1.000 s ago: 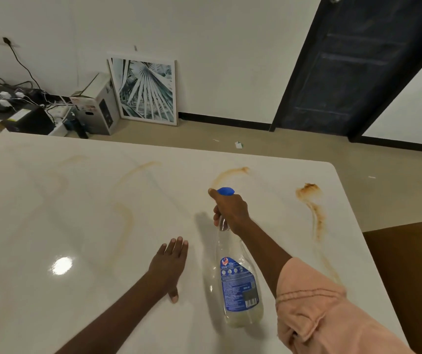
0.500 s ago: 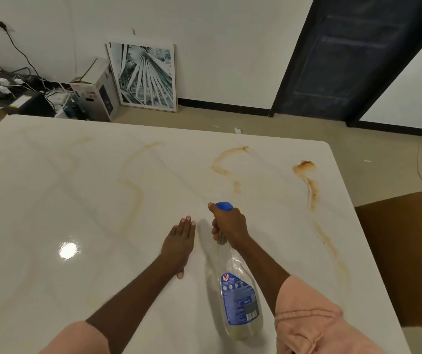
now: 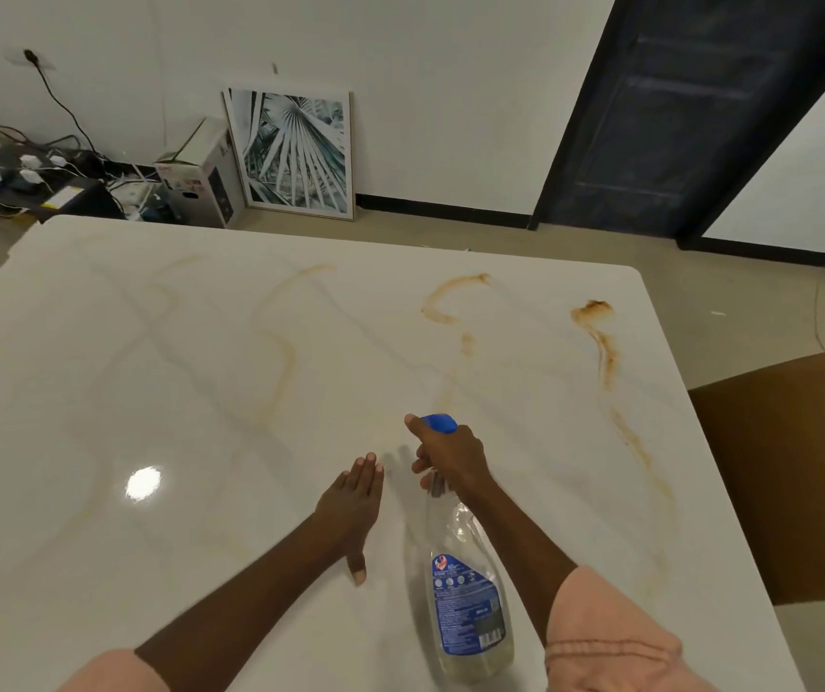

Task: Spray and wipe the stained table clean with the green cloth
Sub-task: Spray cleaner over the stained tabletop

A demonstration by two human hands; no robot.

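Observation:
A clear spray bottle (image 3: 470,606) with a blue label and blue trigger head stands on the white marble table (image 3: 101,392). My right hand (image 3: 450,457) grips its neck, index finger over the blue nozzle, which points away from me. My left hand (image 3: 353,506) lies flat on the table just left of the bottle, fingers together and holding nothing. Brown stains mark the far side: a curved smear (image 3: 442,304) ahead of the nozzle and a darker streak (image 3: 600,332) running along the right side. No green cloth is in view.
A brown chair (image 3: 789,472) stands against the table's right edge. Beyond the far edge on the floor are a framed leaf picture (image 3: 295,152), a cardboard box (image 3: 200,182) and tangled cables with power strips (image 3: 26,167). A dark door (image 3: 675,107) is at the back right.
The view has tilted down and back, so the stains sit further from my hands. My right hand with the bottle has come nearer to me; my left hand stays flat beside it.

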